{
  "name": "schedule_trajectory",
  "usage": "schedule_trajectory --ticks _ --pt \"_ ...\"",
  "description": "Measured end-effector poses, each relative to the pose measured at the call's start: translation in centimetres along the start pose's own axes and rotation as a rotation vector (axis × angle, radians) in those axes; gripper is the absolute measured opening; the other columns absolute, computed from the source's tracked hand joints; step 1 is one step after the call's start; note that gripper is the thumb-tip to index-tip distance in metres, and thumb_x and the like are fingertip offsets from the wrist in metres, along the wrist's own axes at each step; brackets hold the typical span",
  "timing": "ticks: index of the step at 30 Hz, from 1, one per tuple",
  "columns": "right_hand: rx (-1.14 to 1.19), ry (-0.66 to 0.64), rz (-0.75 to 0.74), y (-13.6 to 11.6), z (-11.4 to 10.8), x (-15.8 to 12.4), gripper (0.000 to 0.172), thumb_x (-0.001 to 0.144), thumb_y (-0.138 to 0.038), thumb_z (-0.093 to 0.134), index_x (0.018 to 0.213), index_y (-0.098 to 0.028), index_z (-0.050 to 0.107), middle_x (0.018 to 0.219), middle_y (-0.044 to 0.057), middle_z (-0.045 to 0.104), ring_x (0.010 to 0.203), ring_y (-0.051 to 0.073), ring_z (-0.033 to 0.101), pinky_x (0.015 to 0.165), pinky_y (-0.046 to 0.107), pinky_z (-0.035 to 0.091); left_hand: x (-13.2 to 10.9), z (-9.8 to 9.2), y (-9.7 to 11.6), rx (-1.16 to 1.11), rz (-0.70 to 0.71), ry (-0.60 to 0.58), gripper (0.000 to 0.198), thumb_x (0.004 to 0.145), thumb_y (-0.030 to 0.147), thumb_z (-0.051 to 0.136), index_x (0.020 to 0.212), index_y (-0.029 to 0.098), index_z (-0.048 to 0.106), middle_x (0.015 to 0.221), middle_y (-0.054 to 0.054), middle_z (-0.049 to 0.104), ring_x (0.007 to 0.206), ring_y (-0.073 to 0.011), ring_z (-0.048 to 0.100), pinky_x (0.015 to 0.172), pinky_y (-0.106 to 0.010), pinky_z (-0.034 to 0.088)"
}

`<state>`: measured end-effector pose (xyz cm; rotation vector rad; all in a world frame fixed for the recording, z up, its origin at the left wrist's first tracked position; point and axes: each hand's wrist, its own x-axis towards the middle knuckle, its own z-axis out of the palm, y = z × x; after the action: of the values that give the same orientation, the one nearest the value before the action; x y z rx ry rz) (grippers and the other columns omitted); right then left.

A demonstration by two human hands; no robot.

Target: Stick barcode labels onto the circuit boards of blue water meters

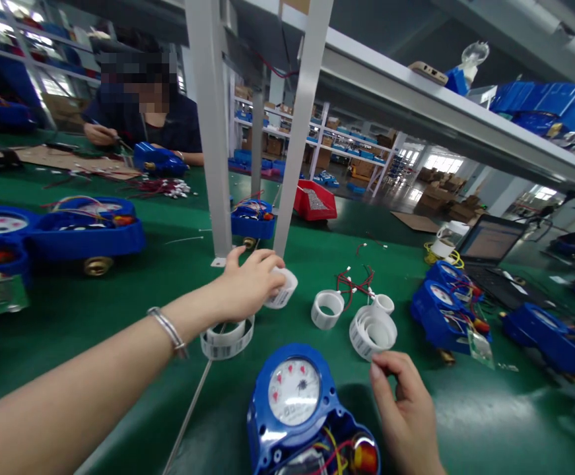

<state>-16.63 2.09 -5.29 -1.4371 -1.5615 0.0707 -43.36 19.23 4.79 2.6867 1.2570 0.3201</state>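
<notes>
Gripped in the curled fingers of the left hand (247,280): small white label roll (283,291), round, papery, black print, tilted, low at the green table (119,297) just beside a grey metal post (294,132). Right hand (406,406) half curled beside a glossy blue plastic meter (294,409); impossible to tell whether holding anything. Factory hall with shelves behind.

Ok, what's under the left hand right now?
The left hand grips a white label roll, covering its near side. A second barcode-label roll lies on the green table below the wrist, partly hidden.
</notes>
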Motion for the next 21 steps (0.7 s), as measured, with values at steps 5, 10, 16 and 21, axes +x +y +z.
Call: schedule_trajectory --ticks 5,10,16,21 --pt "-0.234 -0.107 -0.012 1.5 -2.1 3.2 0.032 0.092 -0.028 0.056 0.123 -0.022 0.057 0.120 0.013 0.062 0.111 0.030 0.056 0.094 0.050 0.048 0.5 4.2 -1.0 0.094 -0.016 0.021 0.014 0.088 0.029 0.065 0.092 0.016 0.069 0.134 -0.008 0.058 0.142 -0.0367 0.032 0.116 -0.070 0.009" --pt "-0.375 -0.279 -0.028 3.5 -2.1 5.3 0.035 0.076 -0.023 0.072 0.110 -0.027 0.068 0.131 0.013 0.060 0.117 0.040 0.048 0.092 0.060 0.041 0.2 4.6 -1.1 0.132 0.003 0.006 0.017 0.088 0.031 0.061 0.093 0.019 0.071 0.134 -0.006 0.060 0.140 -0.0370 0.035 0.115 -0.072 0.009" --pt "-0.352 -0.351 0.023 3.2 -2.0 6.2 0.011 0.084 -0.018 0.064 0.080 -0.021 0.073 0.111 0.013 0.066 0.109 0.038 0.052 0.089 0.059 0.040 0.1 4.4 -1.2 0.158 0.020 0.002 0.027 0.082 0.022 0.060 0.105 0.029 0.072 0.136 -0.011 0.061 0.133 -0.0431 0.043 0.104 -0.083 0.009" --pt "-0.205 -0.358 0.054 -0.6 -4.8 5.4 0.020 0.094 -0.035 0.057 0.090 -0.027 0.075 0.109 0.006 0.063 0.104 0.025 0.056 0.088 0.041 0.048 -0.5 4.1 -0.4 0.153 -0.050 0.119 0.040 0.084 0.019 0.056 0.120 0.030 0.068 0.138 -0.013 0.059 0.131 -0.0413 0.045 0.107 -0.076 0.009"
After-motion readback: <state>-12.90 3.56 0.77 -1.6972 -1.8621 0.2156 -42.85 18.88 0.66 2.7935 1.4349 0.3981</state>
